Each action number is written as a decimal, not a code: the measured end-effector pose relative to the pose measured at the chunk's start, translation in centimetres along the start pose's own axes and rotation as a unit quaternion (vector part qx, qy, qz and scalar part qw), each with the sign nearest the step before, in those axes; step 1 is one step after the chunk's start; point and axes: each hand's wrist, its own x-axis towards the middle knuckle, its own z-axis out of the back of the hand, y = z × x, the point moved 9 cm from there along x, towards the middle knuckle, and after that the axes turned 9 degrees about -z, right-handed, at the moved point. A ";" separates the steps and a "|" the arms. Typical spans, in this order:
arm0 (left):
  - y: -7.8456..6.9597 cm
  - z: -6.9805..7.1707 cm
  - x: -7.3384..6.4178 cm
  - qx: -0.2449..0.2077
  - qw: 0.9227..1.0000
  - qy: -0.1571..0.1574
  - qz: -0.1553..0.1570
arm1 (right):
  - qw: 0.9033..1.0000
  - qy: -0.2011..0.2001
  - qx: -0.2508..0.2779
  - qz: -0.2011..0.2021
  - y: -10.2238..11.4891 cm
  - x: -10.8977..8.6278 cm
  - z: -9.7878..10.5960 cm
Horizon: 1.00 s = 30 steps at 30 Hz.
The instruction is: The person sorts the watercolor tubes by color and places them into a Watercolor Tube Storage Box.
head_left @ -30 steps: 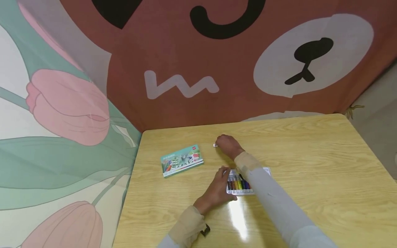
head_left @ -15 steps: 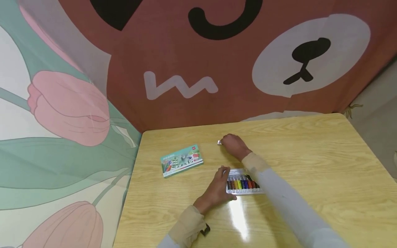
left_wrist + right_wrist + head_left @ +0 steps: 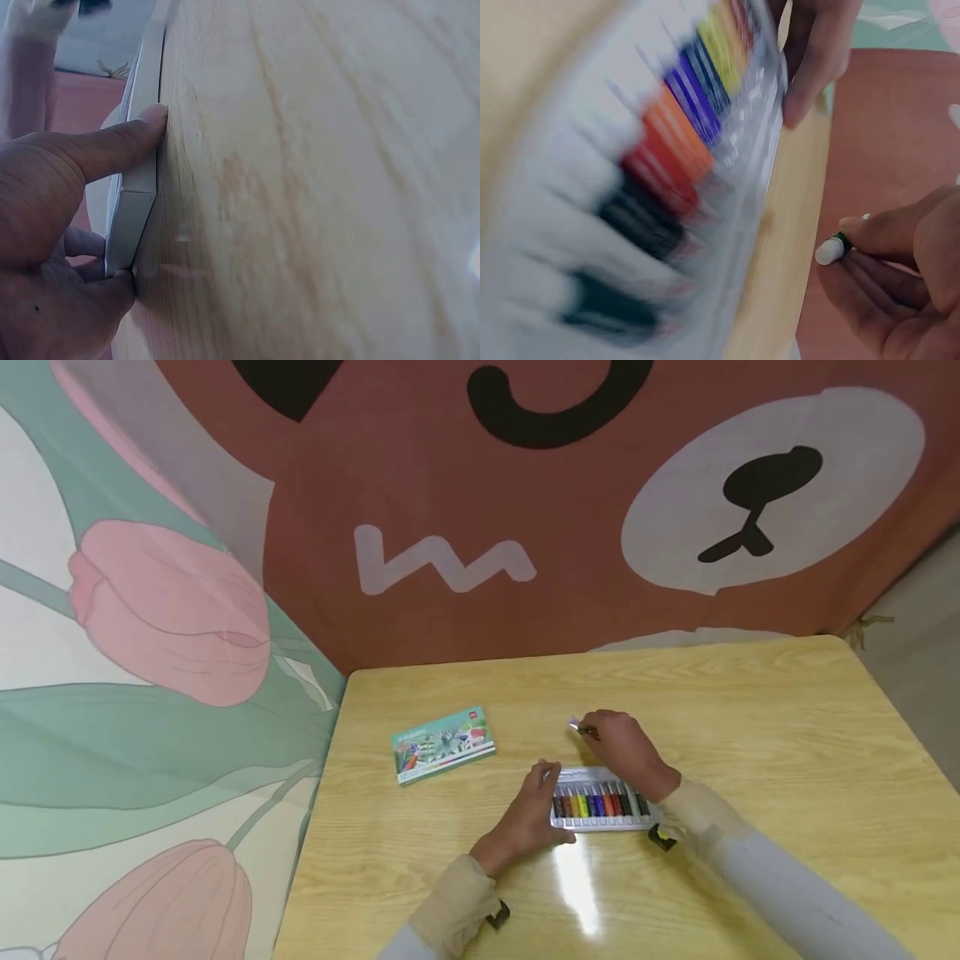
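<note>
A clear plastic tray (image 3: 600, 827) holds a row of paint tubes (image 3: 597, 802) in several colours, flat on the table. My left hand (image 3: 522, 817) grips the tray's left end, thumb on the near edge and fingers on the far side; the left wrist view shows the thumb (image 3: 120, 142) along the tray's side wall. Past the tray's far edge, my right hand (image 3: 628, 750) pinches a small paint tube (image 3: 576, 725) between thumb and fingers. A white cap and a green band show on that tube (image 3: 829, 251) in the right wrist view.
Left of the tray lies a teal printed box (image 3: 444, 746) with plant pictures. The wooden table (image 3: 787, 760) backs onto a brown bear-print cloth (image 3: 450, 635), and a tulip-print cloth (image 3: 172, 618) hangs at its left.
My right hand has moved right and nearer to me with the paint tube, uncovering more of the tray's row. The left hand has stayed on the tray's left end.
</note>
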 end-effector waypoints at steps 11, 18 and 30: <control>0.1 0.3 0.0 -0.001 1.000 -0.004 0.008 | 0.993 0.009 0.058 -0.105 -3.0 -7.0 1.8; -0.1 0.1 0.3 -0.009 1.000 -0.002 0.006 | 0.989 -0.006 0.045 -0.144 -4.1 -9.2 1.6; -0.2 0.1 0.1 -0.018 1.000 0.001 0.007 | 0.989 -0.051 -0.019 -0.139 -4.2 -10.8 1.0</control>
